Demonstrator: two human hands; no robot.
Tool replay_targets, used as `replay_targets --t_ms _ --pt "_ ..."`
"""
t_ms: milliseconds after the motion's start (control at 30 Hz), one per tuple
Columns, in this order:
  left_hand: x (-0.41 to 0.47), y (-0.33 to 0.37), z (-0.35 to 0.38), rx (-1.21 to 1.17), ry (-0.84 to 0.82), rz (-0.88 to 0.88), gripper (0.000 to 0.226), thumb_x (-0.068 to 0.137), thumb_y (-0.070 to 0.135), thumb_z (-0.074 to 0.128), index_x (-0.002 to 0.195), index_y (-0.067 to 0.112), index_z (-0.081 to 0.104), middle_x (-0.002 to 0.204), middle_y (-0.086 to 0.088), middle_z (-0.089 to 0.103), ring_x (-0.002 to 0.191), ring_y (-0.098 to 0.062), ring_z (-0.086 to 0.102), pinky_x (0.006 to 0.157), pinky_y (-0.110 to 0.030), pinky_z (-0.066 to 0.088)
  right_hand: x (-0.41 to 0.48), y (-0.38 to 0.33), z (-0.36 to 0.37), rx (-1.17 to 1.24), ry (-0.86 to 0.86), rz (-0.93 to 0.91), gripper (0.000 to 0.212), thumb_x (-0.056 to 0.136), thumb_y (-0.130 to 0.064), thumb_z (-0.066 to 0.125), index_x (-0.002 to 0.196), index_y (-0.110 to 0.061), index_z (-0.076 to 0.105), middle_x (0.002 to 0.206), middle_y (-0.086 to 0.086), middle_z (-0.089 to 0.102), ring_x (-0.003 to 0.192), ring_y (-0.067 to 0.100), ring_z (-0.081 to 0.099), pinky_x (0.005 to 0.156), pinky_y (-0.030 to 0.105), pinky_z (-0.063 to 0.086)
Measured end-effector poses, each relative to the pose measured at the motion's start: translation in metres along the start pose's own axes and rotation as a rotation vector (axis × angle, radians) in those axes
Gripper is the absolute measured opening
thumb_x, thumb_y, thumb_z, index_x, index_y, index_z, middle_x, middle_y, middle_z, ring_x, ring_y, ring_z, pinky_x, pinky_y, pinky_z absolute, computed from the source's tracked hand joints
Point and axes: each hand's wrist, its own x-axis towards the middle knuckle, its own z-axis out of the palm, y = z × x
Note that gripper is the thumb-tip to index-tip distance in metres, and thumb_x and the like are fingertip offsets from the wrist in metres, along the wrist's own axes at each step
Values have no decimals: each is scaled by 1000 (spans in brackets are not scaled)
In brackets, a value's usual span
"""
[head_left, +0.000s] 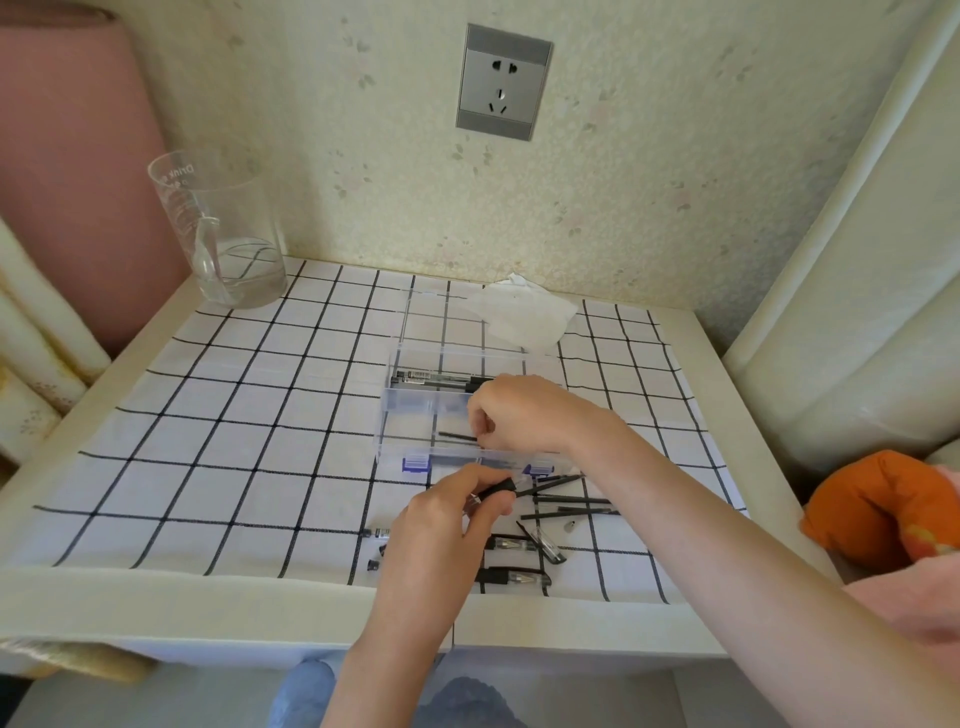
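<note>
Both forearms bare right up to the frame edge, left hand (441, 525) and right hand (519, 410) bare too; bottom centre, faded blue jeans (306, 691) over the knees

Black pen barrel (500, 487) (tilted), thin refill (457, 436) over clear box (415, 406)

Home rm: wallpaper (649, 156), wall socket (504, 82), checked tablecloth (234, 415)
</note>
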Motion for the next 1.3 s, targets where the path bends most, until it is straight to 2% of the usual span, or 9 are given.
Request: replay_targets --t_ms 100,233,333,400,533,633,733,900,1300 --pt "1 -1 0 -1 10 -3 14 88 31 56 100 35 61 79 25 62 80 6 55 62 -5 41 -13 3 -15 178 166 21 15 85 -12 58 98 -20 59 91 -4 68 78 13 60 71 31 48" --pt "0 0 -1 -34 18 -16 13 88 30 57 95 40 58 80 24 63 74 9 53 61 -4 38 -39 3 -29 714 361 -7 25 86 -6 58 103 -24 58 78 -2 64 59 10 54 60 24 47" --pt "0 1 -2 -56 44 -8 20 88 30 57 89 49 52 78 23 65 70 8 54 60 -5 38 -56 0 -26 1025 377 -42 24 90 2 50 100 -9 70 78 6 66 58 12 56 51 14 40" --pt "0 1 -2 -74 69 -15 21 87 29 58 87 49 52 76 24 65 68 7 55 61 -6 39 -67 -1 -20 1281 374 -76 29 92 5 44 101 -3 70 81 10 68 57 12 55 46 16 35" --pt "1 0 -1 -144 113 -35 10 87 26 59 91 34 62 73 26 63 66 2 56 60 -7 40 -89 -4 -6 1656 364 -157 26 87 5 51 106 -4 67 81 9 69 60 13 56 47 17 39" --pt "2 1 -2 -169 126 -38 10 87 27 58 94 33 63 78 23 64 64 0 57 59 -11 43 -98 -12 6 1684 471 -39 17 83 -14 63 97 -6 68 75 8 68 52 13 55 42 17 34" --pt "1 2 -1 -167 123 -47 10 86 28 58 94 34 62 77 25 64 65 0 58 59 -9 43 -102 -18 17 1642 648 146 27 86 -32 54 89 -11 70 67 5 64 44 12 46 45 23 27" --pt "0 2 -1 -152 119 -65 9 87 29 58 93 35 62 75 23 65 66 0 58 59 -9 43 -101 -23 21 1628 834 250 30 91 -32 49 77 -12 67 60 3 58 46 12 44 41 19 27" --pt "1 3 -3 -180 120 -68 11 87 29 57 94 35 62 75 20 66 65 0 58 58 -9 42 -95 -20 23 1599 878 310 31 96 -30 46 76 -11 60 56 -1 57 44 10 44 40 16 30"
